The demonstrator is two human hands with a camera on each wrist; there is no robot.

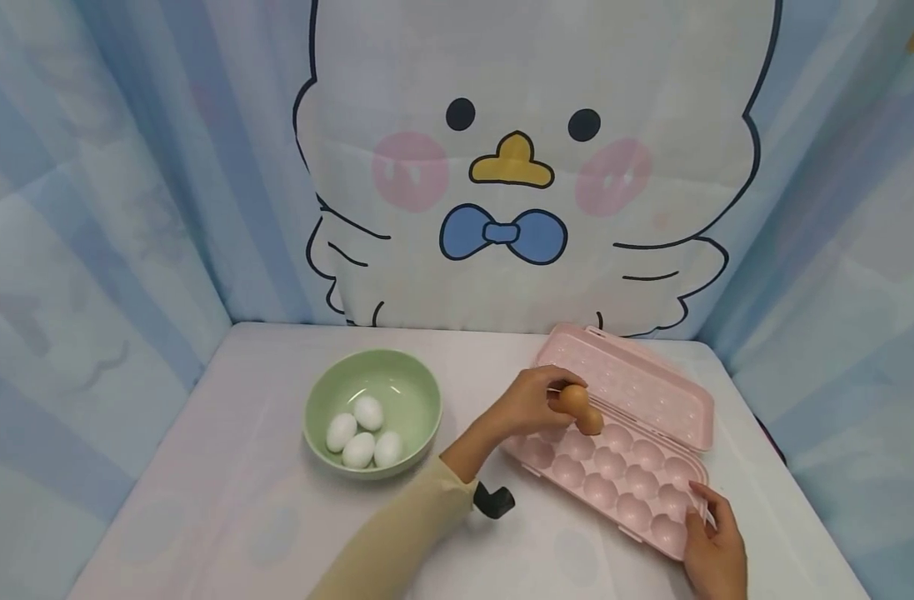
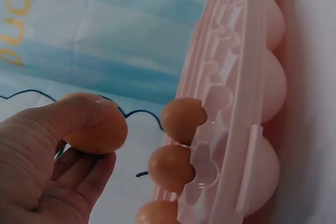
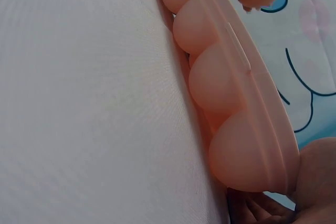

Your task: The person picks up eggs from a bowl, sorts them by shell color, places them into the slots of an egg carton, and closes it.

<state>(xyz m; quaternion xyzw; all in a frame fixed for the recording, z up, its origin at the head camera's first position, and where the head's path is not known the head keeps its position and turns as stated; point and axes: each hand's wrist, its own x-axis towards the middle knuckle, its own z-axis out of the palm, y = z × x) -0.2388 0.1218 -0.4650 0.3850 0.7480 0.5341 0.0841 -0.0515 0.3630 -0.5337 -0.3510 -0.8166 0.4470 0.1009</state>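
Filling the carton [image 1: 610, 462], frame's lower right, seems underway: left hand [image 1: 533, 402] pinches brown egg [image 2: 102, 134], right hand [image 1: 715, 550] grips carton; lower gently next

A white, cloth-covered, faintly spotted bench [image 1: 224, 450] carries a round, glossy light-green bowl [image 1: 400, 383] left of center and, apart from it at right, a pink plastic egg carton [image 1: 605, 490] lying at an angle, its lid [image 1: 629, 385] open toward the back edge.
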